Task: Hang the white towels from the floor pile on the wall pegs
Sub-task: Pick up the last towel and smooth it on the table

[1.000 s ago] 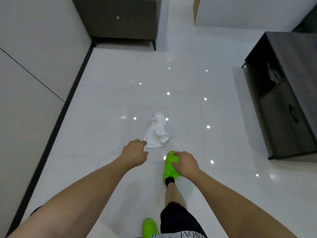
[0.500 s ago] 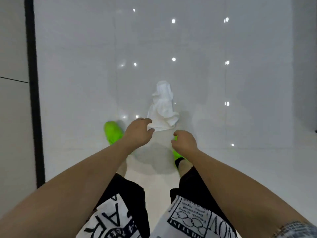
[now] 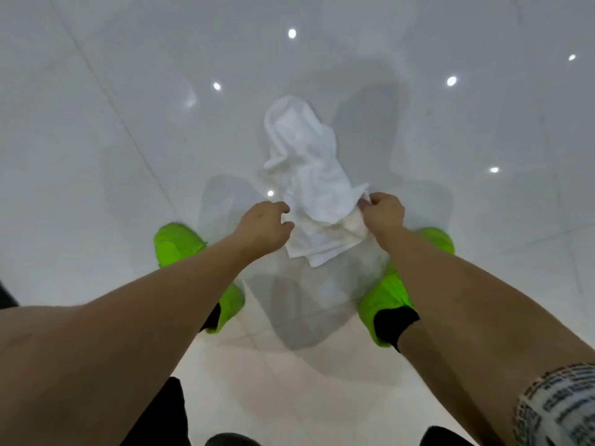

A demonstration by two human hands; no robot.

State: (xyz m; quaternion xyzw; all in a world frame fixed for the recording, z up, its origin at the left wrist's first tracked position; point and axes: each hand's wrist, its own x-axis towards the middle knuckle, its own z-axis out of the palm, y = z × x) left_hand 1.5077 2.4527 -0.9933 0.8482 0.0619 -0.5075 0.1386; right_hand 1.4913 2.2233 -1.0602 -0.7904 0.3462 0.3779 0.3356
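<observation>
A crumpled white towel (image 3: 309, 175) lies on the glossy white floor between my feet, stretching away from me. My right hand (image 3: 383, 214) pinches the towel's right edge near its closer end. At the left edge, my left hand (image 3: 265, 222) has its curled thumb and fingers closing round the cloth. The towel still rests on the floor. No wall pegs are in view.
My two bright green shoes (image 3: 180, 243) (image 3: 396, 297) stand on either side of the towel's near end. White floor tiles (image 3: 96, 140) with spots of reflected ceiling light fill the rest of the view.
I have bent down closer over the towel. Both hands moved forward from just short of it onto its near left and right edges, and my feet now straddle it.
</observation>
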